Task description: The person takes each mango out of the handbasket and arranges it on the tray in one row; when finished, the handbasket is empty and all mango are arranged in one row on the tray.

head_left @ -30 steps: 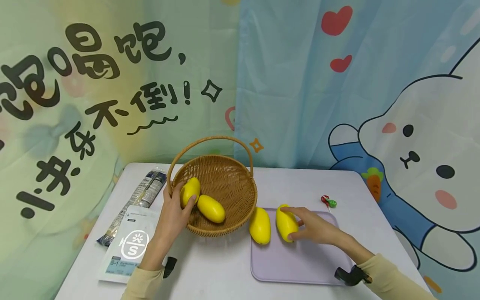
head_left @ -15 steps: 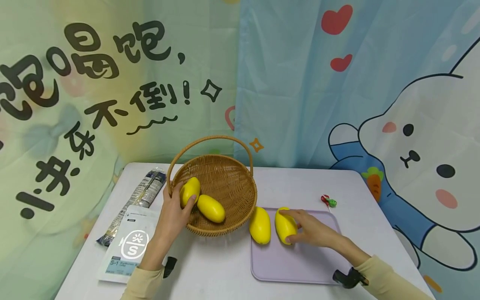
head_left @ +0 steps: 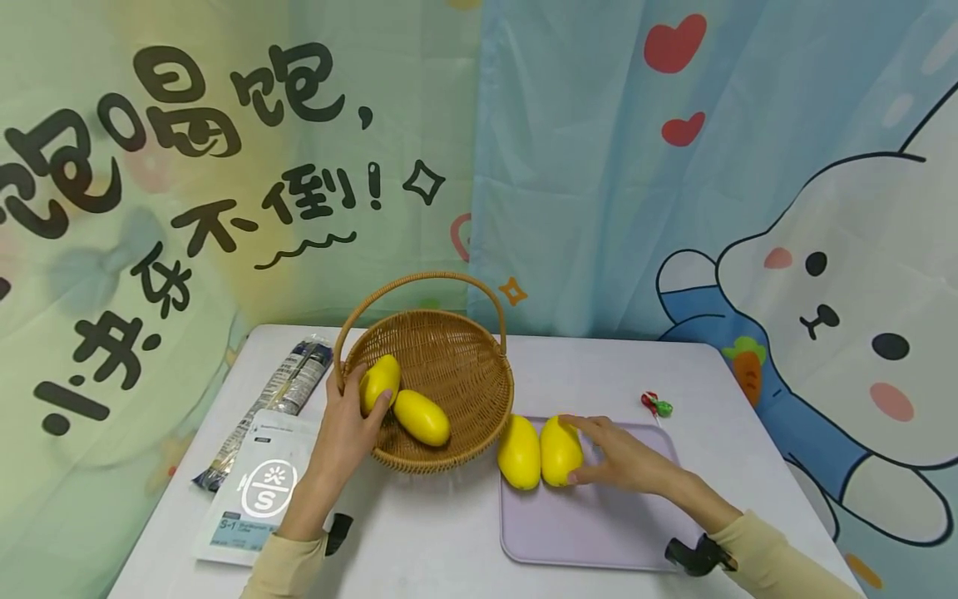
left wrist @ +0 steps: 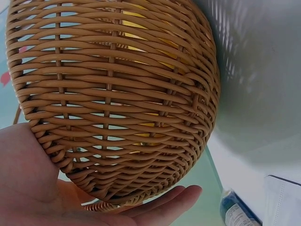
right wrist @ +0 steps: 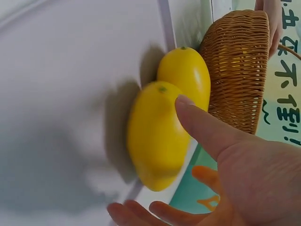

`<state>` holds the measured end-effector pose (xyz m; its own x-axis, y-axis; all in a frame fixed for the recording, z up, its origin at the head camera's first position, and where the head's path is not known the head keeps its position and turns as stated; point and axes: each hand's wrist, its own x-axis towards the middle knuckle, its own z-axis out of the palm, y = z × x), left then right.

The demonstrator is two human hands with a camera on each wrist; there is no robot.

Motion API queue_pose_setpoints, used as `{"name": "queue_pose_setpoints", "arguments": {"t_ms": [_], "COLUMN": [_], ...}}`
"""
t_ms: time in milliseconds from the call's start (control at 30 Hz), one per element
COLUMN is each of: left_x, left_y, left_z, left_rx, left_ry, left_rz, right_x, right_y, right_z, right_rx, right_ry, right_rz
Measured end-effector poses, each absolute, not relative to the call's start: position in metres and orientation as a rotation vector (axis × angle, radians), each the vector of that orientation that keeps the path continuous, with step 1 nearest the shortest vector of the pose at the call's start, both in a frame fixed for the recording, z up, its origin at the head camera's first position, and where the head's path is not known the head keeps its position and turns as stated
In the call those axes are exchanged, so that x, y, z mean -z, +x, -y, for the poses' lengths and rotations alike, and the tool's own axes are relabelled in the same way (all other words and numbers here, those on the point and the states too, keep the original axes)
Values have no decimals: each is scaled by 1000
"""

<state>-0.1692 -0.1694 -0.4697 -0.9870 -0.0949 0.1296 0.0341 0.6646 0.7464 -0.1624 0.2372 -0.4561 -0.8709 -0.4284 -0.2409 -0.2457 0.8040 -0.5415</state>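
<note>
My left hand (head_left: 346,428) holds a wicker basket (head_left: 460,358) at its left rim, thumb inside; the basket is tilted forward. In the left wrist view the fingers lie along the outside of its woven wall (left wrist: 113,94). Two yellow mangoes lie in it: one (head_left: 380,373) beside the thumb, one (head_left: 422,418) nearer the front. On a lilac tray (head_left: 584,532), two more mangoes stand side by side, a left one (head_left: 519,453) and a right one (head_left: 561,453). My right hand (head_left: 636,462) is at the right mango, thumb and fingers spread, the fingers apart from it in the right wrist view.
A white pouch (head_left: 258,491) and a clear-and-dark plastic package (head_left: 288,387) lie on the left of the white table (head_left: 419,541). Red and green lollipops (head_left: 657,404) are behind the tray. Printed curtains (head_left: 569,166) hang at the back.
The right mango on the tray has moved left, up against the other one, and my right hand has shifted slightly left with it. The left hand and the basket have stayed put.
</note>
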Motion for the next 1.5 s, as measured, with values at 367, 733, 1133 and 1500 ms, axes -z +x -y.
{"name": "queue_pose_setpoints", "arguments": {"t_ms": [367,733,1133,1500], "left_x": [468,471,471,470], "left_y": [-169,-169,-168,-171], "left_z": [169,171,167,168], "left_rx": [1213,1218,1216,1211], "left_ry": [40,50,53,47], "left_rz": [2719,2716,2715,2719], "right_x": [403,345,334,343], "right_y": [-183,-210,-243,-284], "right_z": [-221,-175,-113,-65], "right_rx": [680,747,644,488], "right_ry": [-678,-916,-1097,-1213], "right_rz": [-2773,-2749,-2637,-2441]}}
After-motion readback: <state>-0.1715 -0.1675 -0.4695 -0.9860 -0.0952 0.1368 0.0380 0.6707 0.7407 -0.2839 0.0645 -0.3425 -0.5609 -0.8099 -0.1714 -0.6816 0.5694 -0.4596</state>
